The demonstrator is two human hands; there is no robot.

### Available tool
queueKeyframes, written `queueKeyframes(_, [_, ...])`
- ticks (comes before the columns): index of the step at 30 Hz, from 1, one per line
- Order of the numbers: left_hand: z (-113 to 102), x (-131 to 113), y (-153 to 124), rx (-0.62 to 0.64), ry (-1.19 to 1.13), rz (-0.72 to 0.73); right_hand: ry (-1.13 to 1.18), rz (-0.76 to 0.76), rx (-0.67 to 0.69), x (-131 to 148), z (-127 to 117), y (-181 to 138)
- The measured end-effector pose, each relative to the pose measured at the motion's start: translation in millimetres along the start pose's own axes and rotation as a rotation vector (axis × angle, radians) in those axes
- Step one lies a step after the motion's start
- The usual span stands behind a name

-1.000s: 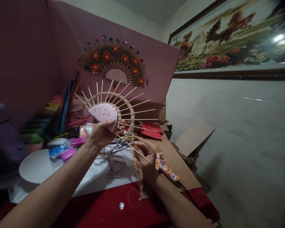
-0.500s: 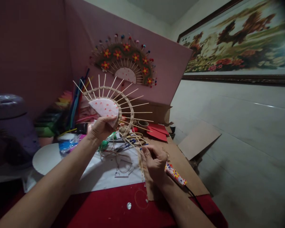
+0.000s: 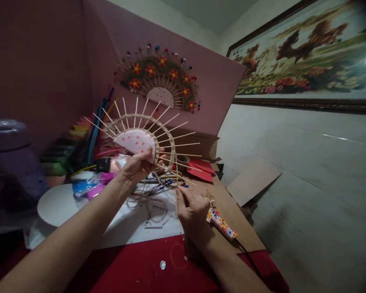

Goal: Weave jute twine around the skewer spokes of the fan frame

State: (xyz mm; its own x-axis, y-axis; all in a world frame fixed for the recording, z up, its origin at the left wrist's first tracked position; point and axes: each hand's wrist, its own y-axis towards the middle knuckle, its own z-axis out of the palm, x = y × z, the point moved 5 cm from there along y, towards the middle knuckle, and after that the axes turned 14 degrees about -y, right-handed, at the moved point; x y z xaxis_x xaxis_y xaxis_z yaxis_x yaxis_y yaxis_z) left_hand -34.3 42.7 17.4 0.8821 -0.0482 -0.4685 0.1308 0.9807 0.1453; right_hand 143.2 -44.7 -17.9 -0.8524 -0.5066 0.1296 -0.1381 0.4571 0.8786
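A person holds up a half-round fan frame (image 3: 134, 140) of thin sticks and woven twine over a red-covered worktop (image 3: 131, 264), the left hand (image 3: 140, 162) gripping its red-dotted white panel, thumb across the front. The right hand (image 3: 192, 207), below and right of the fan frame, has thumb and fingers closed on what looks like a strand of twine (image 3: 177, 175) running down from the outer band. Below the fan frame, blue-handled scissors (image 3: 161, 187) lie near loose loops of cord (image 3: 155, 220); to its right are red paper sheets (image 3: 201, 170), with a flower-patterned corded tool (image 3: 222, 226) at its lower right. A white paper plate (image 3: 56, 207) and plastic-wrapped packets (image 3: 87, 188) sit lower left of the fan frame, a purple canister (image 3: 16, 167) farther left. Behind and above it, a decorated fan (image 3: 160, 92) with red-orange flowers shows against a pink board (image 3: 219, 89); a framed horse picture (image 3: 301, 57) hangs upper right.
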Motion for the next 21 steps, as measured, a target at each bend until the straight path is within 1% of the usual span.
queueKeyframes(3, [5,10,-2,0.029,-0.033,-0.045,0.079,0.007,0.067,2,4,0])
queueKeyframes(6, [7,19,-3,0.047,-0.064,-0.087,0.166,0.020,0.098,4,7,-1])
queueKeyframes(10, [10,28,-8,0.007,-0.085,-0.100,0.213,0.016,0.125,3,11,-4])
queueKeyframes(12, [14,32,-11,-0.006,-0.105,-0.107,0.228,0.016,0.130,1,12,-5])
queueKeyframes(17, [22,40,-16,0.014,-0.146,-0.157,0.240,-0.004,0.101,1,10,-2])
queueKeyframes(21, [26,50,-20,0.083,-0.153,-0.238,0.293,-0.009,0.060,1,9,-2])
